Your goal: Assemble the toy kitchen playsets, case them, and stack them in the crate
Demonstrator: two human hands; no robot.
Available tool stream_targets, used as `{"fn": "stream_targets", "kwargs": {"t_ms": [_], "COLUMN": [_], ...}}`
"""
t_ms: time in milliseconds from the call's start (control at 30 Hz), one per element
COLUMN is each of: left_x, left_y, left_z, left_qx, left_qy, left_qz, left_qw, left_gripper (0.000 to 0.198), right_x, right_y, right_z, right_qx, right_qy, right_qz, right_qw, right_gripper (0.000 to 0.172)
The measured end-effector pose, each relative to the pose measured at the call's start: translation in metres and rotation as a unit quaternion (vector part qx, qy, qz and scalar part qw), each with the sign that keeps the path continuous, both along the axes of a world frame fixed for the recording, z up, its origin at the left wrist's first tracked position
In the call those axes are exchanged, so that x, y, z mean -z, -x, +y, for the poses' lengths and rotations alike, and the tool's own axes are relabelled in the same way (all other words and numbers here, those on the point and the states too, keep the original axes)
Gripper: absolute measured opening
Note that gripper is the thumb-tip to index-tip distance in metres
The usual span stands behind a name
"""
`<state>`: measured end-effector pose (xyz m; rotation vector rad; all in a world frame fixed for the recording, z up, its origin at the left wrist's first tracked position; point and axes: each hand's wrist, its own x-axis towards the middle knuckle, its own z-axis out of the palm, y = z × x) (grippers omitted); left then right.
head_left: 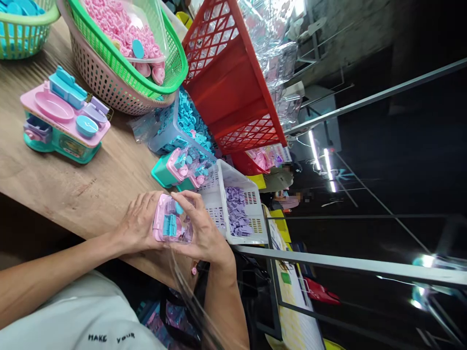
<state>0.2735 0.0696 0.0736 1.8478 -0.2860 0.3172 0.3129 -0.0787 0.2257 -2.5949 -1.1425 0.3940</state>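
Observation:
Between my two hands, near the table's edge, is a small pink toy set [159, 224] with blue parts under a clear cover. My left hand [140, 222] is closed on its pink side. My right hand [204, 231] grips the clear cover from the other side, its fingers curled over the top. Just beyond, similar teal and pink toys [168, 170] with clear covers stand on the wooden table [116, 170]. A larger toy kitchen [65, 121] with a pink top and teal base sits at the left.
Nested green and pink baskets [109, 90] hold pink parts. Past them stand a blue-filled bin [166, 138], a red crate [233, 92] and a white basket [224, 199] of purple pieces. Another basket [27, 41] is at the top left. A metal rail [328, 261] runs right.

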Motion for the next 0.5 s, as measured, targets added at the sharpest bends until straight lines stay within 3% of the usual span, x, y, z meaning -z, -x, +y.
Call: {"fn": "stream_targets", "kwargs": {"t_ms": [267,500], "left_x": [0.002,0.002], "left_y": [-0.001,0.002], "left_z": [0.002,0.000], "left_qx": [0.011,0.002], "left_qy": [0.012,0.015], "left_qz": [-0.012,-0.019], "left_qw": [1.000,1.000], "left_gripper": [0.103,0.092], "right_x": [-0.003,-0.021], "right_y": [0.003,0.002], "right_z": [0.001,0.022], "right_qx": [-0.014,-0.003], "right_qy": [0.004,0.119], "right_qz": [-0.021,0.004], "right_qw": [1.000,0.993], "right_gripper": [0.098,0.096]}}
